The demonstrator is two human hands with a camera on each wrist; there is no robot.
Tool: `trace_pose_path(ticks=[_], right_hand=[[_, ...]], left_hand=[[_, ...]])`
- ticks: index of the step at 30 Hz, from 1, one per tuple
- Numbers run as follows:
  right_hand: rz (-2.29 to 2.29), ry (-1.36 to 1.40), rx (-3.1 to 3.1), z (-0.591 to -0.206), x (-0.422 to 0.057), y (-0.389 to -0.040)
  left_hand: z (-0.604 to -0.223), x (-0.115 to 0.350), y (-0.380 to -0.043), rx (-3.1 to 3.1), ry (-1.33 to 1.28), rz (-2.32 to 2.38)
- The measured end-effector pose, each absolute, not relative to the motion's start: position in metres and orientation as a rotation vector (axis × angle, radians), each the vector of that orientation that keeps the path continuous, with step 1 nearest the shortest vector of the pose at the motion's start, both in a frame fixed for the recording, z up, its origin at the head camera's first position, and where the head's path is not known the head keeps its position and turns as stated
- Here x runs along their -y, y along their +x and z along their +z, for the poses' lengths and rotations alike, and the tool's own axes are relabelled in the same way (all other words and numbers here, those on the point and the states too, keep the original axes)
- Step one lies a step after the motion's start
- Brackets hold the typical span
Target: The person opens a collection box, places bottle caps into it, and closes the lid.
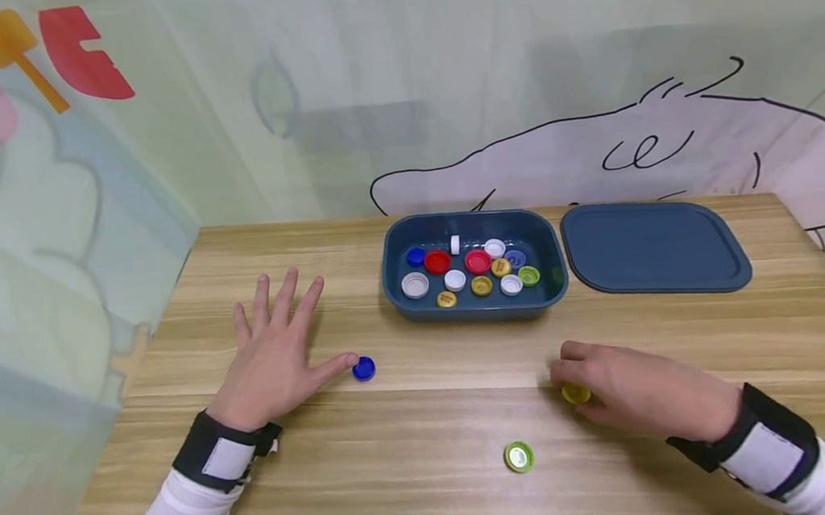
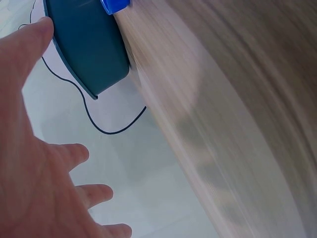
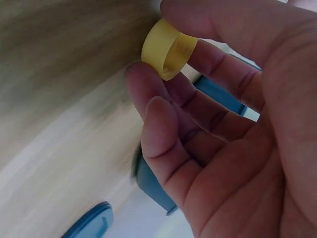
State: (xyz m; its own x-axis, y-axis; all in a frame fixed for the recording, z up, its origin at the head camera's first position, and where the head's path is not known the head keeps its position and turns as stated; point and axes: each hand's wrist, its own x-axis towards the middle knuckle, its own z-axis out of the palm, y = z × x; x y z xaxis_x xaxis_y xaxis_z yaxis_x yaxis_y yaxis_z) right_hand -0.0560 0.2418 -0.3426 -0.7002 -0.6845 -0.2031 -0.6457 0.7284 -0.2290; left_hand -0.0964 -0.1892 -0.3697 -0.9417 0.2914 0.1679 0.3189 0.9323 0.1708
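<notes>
My left hand (image 1: 271,365) is held over the left of the table with its fingers spread and straight. Its thumb tip overlaps a blue bottle cap (image 1: 365,368) in the head view; that cap shows at the top edge of the left wrist view. With thumb and fingers, my right hand (image 1: 641,389) pinches a yellow bottle cap (image 3: 166,52), close over the wood. In the head view the fingers partly hide this yellow cap. A green bottle cap (image 1: 519,457) lies on the table to the left of the right hand.
A dark blue tub (image 1: 475,312) stands at the back of the table. Several red, white, yellow, blue and green caps lie in it. To its right lies a flat blue lid (image 1: 655,246). A printed curtain (image 1: 399,89) hangs behind the wooden table (image 1: 371,471).
</notes>
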Motion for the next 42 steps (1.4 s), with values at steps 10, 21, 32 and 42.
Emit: trace_pose_path(ticks=[10,21,32,42], right_hand=[[-0.221,-1.137,-2.781,-0.300,-0.233,-0.068],[-0.127,-1.102,-2.838,-0.263,-0.201,-0.116],[-0.078,-1.030,-2.708,-0.270,-0.161,-0.171],[-0.061,-1.066,-2.594,-0.289,-0.143,-0.189]], left_hand=[[-0.371,0.190,-0.097,2.950,-0.469,-0.299],[-0.369,0.190,-0.096,2.955,-0.467,-0.295],[-0.370,0.190,-0.096,2.956,-0.467,-0.302],[-0.369,0.190,-0.096,2.953,-0.461,-0.293]])
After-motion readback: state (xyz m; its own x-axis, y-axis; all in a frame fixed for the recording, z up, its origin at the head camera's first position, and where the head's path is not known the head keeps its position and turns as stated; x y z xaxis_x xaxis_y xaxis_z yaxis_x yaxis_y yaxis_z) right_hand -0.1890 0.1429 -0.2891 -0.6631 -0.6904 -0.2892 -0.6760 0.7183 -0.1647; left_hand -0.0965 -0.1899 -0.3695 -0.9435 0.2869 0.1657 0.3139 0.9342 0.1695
